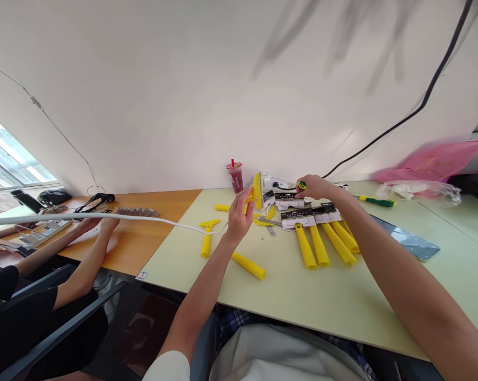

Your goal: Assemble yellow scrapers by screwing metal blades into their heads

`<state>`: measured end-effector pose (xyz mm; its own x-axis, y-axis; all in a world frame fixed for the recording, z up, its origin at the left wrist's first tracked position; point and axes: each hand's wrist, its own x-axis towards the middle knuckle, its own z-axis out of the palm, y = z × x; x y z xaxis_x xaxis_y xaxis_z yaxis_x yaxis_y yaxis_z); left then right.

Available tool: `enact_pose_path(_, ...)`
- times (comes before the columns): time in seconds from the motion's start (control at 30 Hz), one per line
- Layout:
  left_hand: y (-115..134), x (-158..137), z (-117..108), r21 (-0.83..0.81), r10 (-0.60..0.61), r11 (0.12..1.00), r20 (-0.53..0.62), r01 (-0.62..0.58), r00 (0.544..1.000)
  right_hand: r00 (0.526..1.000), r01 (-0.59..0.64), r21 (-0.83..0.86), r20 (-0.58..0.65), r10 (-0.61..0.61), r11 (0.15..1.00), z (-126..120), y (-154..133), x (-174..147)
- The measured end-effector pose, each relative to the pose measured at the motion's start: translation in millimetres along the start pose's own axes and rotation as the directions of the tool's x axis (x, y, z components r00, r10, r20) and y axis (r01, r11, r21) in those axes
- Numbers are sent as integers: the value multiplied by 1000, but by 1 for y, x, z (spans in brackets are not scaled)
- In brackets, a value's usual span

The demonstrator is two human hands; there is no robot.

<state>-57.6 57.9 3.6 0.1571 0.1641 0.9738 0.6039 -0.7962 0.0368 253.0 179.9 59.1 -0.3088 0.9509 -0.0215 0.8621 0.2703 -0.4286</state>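
Observation:
My left hand (239, 214) is closed on a yellow scraper (257, 189), holding its wide head upright above the table. Small screws show on the head. My right hand (313, 187) wraps round a green-and-yellow screwdriver (301, 185), whose shaft points left towards the scraper head. Below my hands lie yellow scraper parts (263, 221) and a small metal plate (271, 230). Several yellow handles (305, 247) with black-and-white cards (298, 217) lie under my right forearm. Another yellow scraper (208, 233) and a loose yellow handle (250, 265) lie to the left.
A red drink cup (236, 177) stands by the wall. On the right are a second screwdriver (377, 201), a dark tablet-like slab (405, 236) and a pink plastic bag (429, 163). A white cable (144, 217) crosses from the left. A co-worker's hands (109, 222) work at the wooden table.

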Motion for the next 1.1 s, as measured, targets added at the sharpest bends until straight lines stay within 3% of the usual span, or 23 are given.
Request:
enact_pose_path(0.2, 4, -3, 3, -80, -84, 994, -120, 74, 989, 988, 132, -22, -78, -133, 991, -24, -25, -23)
enact_pose_path(0.33, 16, -2, 5, -212, -294, 939, -78, 272, 953, 986, 165, 3, -35, -165, 986, -27, -39, -33)
enact_pose_path(0.43, 25, -3, 10, -313, -421, 867, -47, 387, 906, 983, 177, -14, 51, -177, 984, -19, -43, -30)
enact_pose_path(0.63, 33, -5, 21, -434, -543, 760, -13, 484, 840, 974, 157, -166, 190, -125, 974, 11, -39, -11)
enact_pose_path(0.87, 40, -2, 23, -469, -574, 707, 57, 530, 817, 967, 228, -236, 171, -191, 945, 37, -38, -5)
enact_pose_path(1.1, 44, 5, 23, -565, -607, 637, 53, 525, 793, 963, 258, -359, 24, -267, 897, 48, -50, -5)
